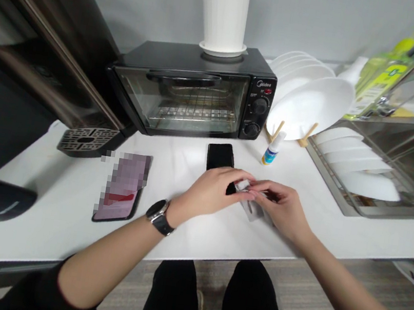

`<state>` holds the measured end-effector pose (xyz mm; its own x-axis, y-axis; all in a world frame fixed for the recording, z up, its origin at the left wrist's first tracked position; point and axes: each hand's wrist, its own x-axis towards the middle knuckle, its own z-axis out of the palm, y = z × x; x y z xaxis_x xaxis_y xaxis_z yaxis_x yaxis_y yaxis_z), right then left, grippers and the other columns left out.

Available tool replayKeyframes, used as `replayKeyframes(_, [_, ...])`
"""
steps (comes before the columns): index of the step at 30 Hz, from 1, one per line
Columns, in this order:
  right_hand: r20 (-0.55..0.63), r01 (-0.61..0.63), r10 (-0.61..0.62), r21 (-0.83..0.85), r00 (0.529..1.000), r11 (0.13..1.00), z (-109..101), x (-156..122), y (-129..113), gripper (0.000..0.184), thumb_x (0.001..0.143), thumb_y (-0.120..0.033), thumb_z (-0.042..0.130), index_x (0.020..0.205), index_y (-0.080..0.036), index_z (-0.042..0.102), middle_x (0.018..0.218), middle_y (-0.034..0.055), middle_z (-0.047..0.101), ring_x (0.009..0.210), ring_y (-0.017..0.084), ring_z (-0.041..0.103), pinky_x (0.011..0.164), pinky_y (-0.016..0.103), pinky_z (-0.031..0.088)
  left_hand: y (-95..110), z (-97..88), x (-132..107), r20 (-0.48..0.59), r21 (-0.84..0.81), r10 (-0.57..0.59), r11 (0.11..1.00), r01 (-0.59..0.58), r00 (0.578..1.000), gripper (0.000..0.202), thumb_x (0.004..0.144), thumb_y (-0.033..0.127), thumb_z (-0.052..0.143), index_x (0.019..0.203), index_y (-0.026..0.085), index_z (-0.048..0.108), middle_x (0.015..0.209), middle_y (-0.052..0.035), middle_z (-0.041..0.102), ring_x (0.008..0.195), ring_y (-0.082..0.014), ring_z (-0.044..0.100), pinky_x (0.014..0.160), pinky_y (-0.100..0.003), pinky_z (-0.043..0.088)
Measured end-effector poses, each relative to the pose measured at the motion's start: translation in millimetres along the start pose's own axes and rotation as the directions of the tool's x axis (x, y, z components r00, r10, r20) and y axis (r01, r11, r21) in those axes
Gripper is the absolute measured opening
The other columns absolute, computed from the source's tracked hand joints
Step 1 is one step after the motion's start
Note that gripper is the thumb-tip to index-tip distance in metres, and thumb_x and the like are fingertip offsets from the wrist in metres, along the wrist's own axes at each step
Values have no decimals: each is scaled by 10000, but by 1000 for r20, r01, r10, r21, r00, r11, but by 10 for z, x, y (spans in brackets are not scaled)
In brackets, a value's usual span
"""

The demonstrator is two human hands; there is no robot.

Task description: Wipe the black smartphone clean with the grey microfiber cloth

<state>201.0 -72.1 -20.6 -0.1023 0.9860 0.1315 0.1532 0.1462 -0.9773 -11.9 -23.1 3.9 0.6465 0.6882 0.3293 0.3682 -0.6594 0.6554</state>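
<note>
My left hand (221,188), with a watch (160,216) on its wrist, is closed on a small whitish packet (253,211) above the counter. My right hand (279,204) pinches the same packet from the other side, and the fingertips of both hands meet at its upper end. Most of the packet is covered by the fingers, so its contents cannot be made out. Just behind my left hand lies a black phone (220,156), partly hidden by it. A small spray bottle (273,148) with a blue and yellow label stands upright beyond my right hand.
Another phone (124,189), its screen lit, lies on the white counter (171,240) at left. A black toaster oven (188,95) stands behind, bearing a white pot (226,10). White plates (311,108) stand in a rack near the sink (350,210). A dark drinks machine (45,63) is at left.
</note>
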Motion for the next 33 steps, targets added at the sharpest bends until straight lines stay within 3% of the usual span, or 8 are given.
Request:
replayKeyframes(6, [-67,-13,16,55,998,998,-7,14,-32,277,830,-463,823,897,-204,750,780,18,718,677,136,602,628,275,476,101,-29,3,-125,-131,-51,991,35,991,63,954,269,732,943,233,782,898,-5,790,813,-151,718,759,-288,545])
replayKeyframes(10, [-65,-13,21,112,998,994,-23,26,-23,282,829,-445,834,925,-210,711,811,14,723,699,129,628,632,253,485,80,-21,17,-55,-170,-30,985,20,998,64,916,250,775,976,228,771,959,-8,771,868,-146,706,817,-284,553])
replayKeyframes(14, [-45,-41,46,104,998,994,-18,17,-23,305,858,-467,803,1000,-220,696,830,26,746,706,144,649,631,263,505,57,16,10,-78,-224,-125,969,105,989,32,931,199,749,928,217,775,891,11,783,799,-124,705,749,-255,543])
replayKeyframes(18, [-27,92,-95,-85,995,992,11,-15,-62,262,899,-476,754,1009,-241,720,1066,66,749,989,212,704,893,361,574,59,10,-1,-165,-170,-89,984,60,982,45,927,235,759,889,218,776,855,0,760,779,-139,690,720,-278,531])
replayKeyframes(21, [29,260,-262,-275,965,926,41,-33,-93,259,855,-446,810,1021,-263,731,1191,78,710,1157,261,665,1039,443,532,75,5,-5,-229,-79,48,995,-68,972,49,901,210,779,859,216,755,1057,-49,708,975,-175,682,877,-327,548])
replayKeyframes(23, [27,302,-311,-338,950,892,56,-40,-99,191,894,-415,773,1013,-268,744,1140,78,718,1097,258,681,991,445,550,89,5,-7,-229,-55,88,993,-103,969,68,914,215,764,859,210,724,1124,-63,690,1055,-190,671,955,-356,535])
replayKeyframes(29, [8,240,-253,-347,967,907,54,-59,-70,150,985,-374,658,946,-250,734,954,48,750,862,207,694,791,354,552,121,-1,-18,-109,-200,-119,975,95,987,85,967,257,711,892,221,698,806,34,739,713,-112,663,678,-243,502])
replayKeyframes(33, [-75,159,-195,-335,978,929,46,-83,-55,212,1042,-421,546,968,-245,636,814,3,651,696,155,599,661,306,471,123,-17,-16,-27,-163,-107,982,101,994,174,899,344,798,1037,260,733,762,60,672,674,-105,598,667,-238,480])
